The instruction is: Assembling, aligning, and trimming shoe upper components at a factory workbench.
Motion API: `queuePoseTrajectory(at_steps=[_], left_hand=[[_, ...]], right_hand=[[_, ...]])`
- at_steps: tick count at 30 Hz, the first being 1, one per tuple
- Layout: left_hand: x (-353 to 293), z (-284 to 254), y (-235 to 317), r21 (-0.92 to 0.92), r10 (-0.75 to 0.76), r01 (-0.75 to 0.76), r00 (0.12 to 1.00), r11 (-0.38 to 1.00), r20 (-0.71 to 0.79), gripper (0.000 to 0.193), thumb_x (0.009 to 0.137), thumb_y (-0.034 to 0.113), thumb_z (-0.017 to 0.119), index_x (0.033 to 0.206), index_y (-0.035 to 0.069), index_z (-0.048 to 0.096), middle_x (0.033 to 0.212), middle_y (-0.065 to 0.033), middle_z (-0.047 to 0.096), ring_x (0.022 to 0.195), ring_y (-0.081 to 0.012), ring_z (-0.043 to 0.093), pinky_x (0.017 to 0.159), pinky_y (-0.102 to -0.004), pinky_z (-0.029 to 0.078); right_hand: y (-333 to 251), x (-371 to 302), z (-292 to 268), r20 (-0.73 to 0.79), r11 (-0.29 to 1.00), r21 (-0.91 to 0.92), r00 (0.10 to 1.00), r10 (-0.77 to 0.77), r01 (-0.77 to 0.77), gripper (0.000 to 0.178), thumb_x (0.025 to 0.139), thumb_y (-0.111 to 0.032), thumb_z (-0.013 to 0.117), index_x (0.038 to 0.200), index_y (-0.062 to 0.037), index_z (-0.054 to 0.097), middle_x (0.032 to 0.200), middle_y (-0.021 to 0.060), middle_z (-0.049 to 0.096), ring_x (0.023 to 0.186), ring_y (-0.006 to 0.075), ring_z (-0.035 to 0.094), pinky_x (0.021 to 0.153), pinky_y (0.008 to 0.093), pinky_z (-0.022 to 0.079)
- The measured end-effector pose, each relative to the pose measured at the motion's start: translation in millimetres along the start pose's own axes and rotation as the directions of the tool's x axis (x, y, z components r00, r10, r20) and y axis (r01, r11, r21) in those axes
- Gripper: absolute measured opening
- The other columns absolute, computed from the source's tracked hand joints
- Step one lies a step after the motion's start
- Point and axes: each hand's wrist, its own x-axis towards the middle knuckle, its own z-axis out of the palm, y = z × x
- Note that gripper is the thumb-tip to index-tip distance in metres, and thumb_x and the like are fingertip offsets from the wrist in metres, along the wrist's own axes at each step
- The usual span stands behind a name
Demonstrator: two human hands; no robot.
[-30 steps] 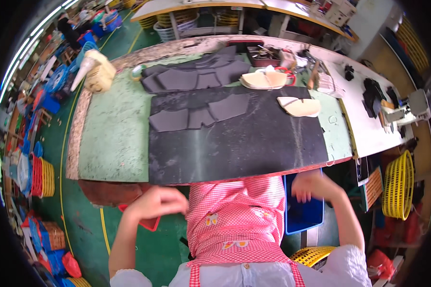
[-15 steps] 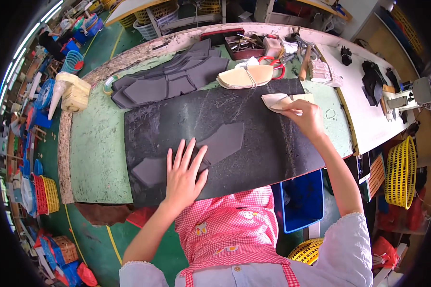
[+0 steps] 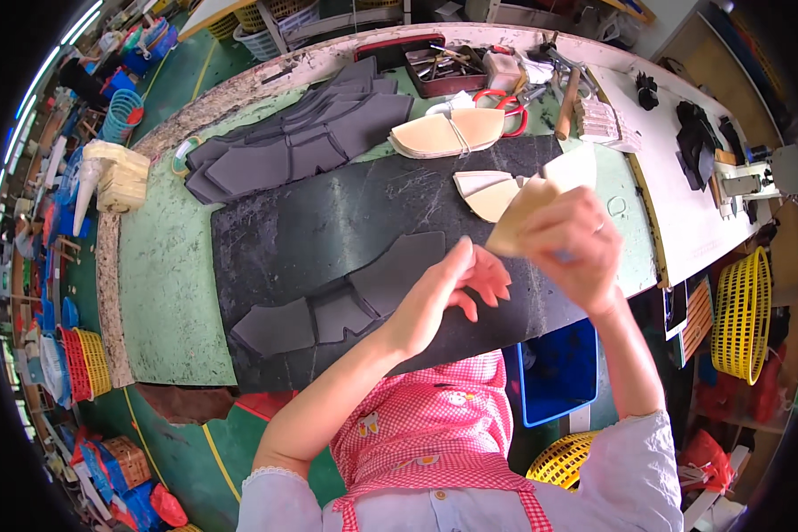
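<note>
The right hand (image 3: 576, 246) grasps a cream, curved, card-like piece (image 3: 511, 232) above a black, rectangular, scuffed board (image 3: 284, 232); a light edge pinch would keep it unbent; the left hand (image 3: 443, 297), empty, fingers loosely curled, could support its lower tip.

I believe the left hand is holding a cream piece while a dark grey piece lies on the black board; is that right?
Not quite: the head view shows the right hand holding the cream piece; the dark grey piece lies on the black board.
</note>
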Motion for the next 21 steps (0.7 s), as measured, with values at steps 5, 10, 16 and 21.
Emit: queuePoseTrajectory(at_steps=[5,10,16,21], left_hand=[[12.5,-4.1,-8.6,-0.055,-0.055,0.057,0.997,0.997,0.049,0.051,0.110,0.047,0.028,0.098,0.006,0.055,0.085,-0.0075,0.060,0.073,-0.0148,0.058,0.068,-0.0277,0.047],[4.6,-6.6,-19.0,-0.074,0.175,-0.168,0.978,0.983,0.109,0.037,0.111,0.035,0.038,0.096,0.005,0.054,0.076,-0.0026,0.054,0.066,-0.0104,0.055,0.062,-0.0250,0.046],[-38.2,-60.3,2.8,0.159,0.203,-0.154,0.907,0.975,-0.369,0.040,0.110,0.034,0.040,0.078,0.010,0.041,0.063,-0.0027,0.044,0.059,-0.0142,0.048,0.058,-0.0291,0.041],[-52.0,-53.0,11.2,0.256,0.241,-0.153,0.901,0.954,-0.360,0.036,0.108,0.035,0.035,0.087,0.007,0.046,0.067,-0.0040,0.047,0.060,-0.0157,0.053,0.058,-0.0277,0.044]], right_hand=[[-1.1,-22.4,12.0,0.070,0.987,0.152,0.997,0.036,-0.047,0.027,0.063,-0.003,0.084,0.083,-0.0130,0.070,0.094,-0.0013,0.068,0.084,0.0213,0.061,0.076,0.0337,0.050],[0.9,-21.8,11.3,0.107,0.858,0.482,0.983,0.148,-0.181,0.019,0.073,-0.003,0.083,0.084,-0.0097,0.069,0.095,0.0023,0.069,0.087,0.0192,0.063,0.077,0.0312,0.050],[30.8,-12.0,-15.6,-0.303,0.942,0.199,0.897,0.323,-0.272,0.021,0.074,-0.002,0.081,0.090,-0.0094,0.070,0.111,0.0070,0.070,0.105,0.0228,0.062,0.095,0.0390,0.047],[19.7,-8.4,16.6,-0.058,0.905,-0.383,0.983,0.176,-0.185,0.040,0.070,-0.008,0.081,0.108,-0.0166,0.070,0.119,0.0045,0.067,0.112,0.0256,0.059,0.101,0.0426,0.042]])
